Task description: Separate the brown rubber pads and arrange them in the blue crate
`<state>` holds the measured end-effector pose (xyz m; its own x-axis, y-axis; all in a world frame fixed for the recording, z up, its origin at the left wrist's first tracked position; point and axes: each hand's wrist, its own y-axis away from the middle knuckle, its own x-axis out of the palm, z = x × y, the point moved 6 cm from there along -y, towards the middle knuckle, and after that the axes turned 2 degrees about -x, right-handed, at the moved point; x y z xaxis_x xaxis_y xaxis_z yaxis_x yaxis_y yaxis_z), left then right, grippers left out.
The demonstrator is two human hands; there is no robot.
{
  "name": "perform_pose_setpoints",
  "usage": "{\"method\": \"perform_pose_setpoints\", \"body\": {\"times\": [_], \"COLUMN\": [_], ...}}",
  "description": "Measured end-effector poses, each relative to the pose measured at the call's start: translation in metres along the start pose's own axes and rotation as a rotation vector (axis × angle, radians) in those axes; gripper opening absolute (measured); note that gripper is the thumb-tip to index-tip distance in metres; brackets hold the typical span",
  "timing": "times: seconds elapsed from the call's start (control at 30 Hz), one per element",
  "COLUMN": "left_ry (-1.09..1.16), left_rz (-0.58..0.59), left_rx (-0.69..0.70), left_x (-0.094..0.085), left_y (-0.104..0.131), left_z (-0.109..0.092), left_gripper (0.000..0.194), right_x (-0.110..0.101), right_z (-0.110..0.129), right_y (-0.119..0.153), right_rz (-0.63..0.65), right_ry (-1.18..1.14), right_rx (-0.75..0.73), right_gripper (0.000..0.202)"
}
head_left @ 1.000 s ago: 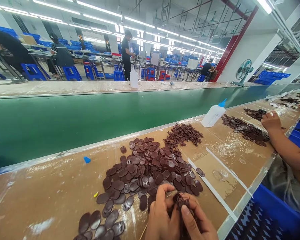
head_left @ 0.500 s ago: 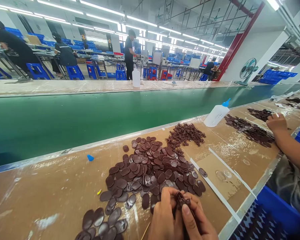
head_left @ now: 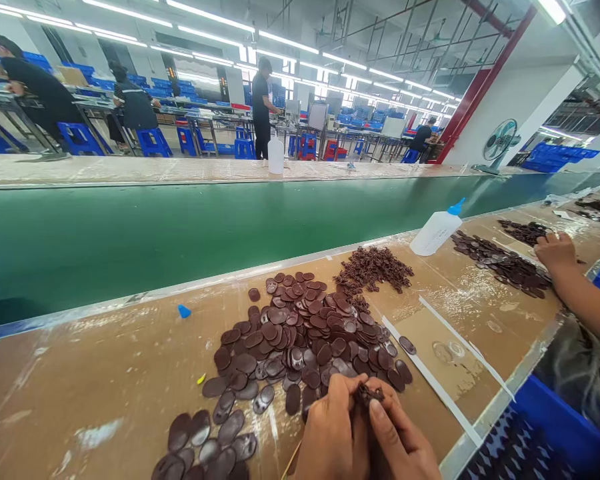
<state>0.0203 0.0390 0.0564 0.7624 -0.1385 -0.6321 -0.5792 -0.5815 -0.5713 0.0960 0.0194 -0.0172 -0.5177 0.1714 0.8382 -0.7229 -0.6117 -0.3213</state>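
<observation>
A long green conveyor belt [head_left: 205, 233] spans the view beyond the hands, from ten to one o'clock of them. On their side of it lies the brown-covered desk [head_left: 105, 373], with a blue bin [head_left: 570, 407] holding dark pieces beside its edge at three o'clock. A spread heap of dark brown oval pads [head_left: 285, 333] covers the desk around eleven o'clock, a looser group reaching nine. The left hand [head_left: 330, 427] and right hand [head_left: 403, 430] almost meet, fingers curled nearly closed, the fingertips of both pinching a small dark brown molded piece [head_left: 369, 395] between them, above the desk; its lower part is hidden. A tangled pile of small brown parts [head_left: 375, 268] touches the heap at twelve o'clock, and a tilted white squeeze bottle [head_left: 435, 233] with a blue nozzle stands at one. A co-worker's hand [head_left: 555, 252] is at two o'clock, near white strips [head_left: 433, 383] on the desk. Smallest are a blue tip [head_left: 184, 311] at ten and a yellow scrap [head_left: 201, 379] at nine.
</observation>
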Motion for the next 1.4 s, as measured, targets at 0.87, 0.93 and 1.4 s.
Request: {"method": "perform_pose_setpoints", "body": {"times": [0.87, 0.93, 1.4], "left_ry": [-0.007, 0.006, -0.014], "left_rz": [-0.074, -0.077, -0.057], "left_rx": [0.164, 0.137, 0.116], "left_x": [0.0, 0.0, 0.002], "left_y": [0.002, 0.002, 0.001], "left_z": [-0.006, -0.007, -0.002], "left_gripper": [0.027, 0.027, 0.033], "right_x": [0.004, 0.004, -0.001], "right_z": [0.002, 0.003, -0.008], "right_y": [-0.004, -0.004, -0.009], "right_rz": [0.011, 0.004, 0.012], "right_ry": [-0.048, -0.05, -0.052], "right_rx": [-0.051, -0.066, -0.022], "right_gripper": [0.033, 0.031, 0.039]}}
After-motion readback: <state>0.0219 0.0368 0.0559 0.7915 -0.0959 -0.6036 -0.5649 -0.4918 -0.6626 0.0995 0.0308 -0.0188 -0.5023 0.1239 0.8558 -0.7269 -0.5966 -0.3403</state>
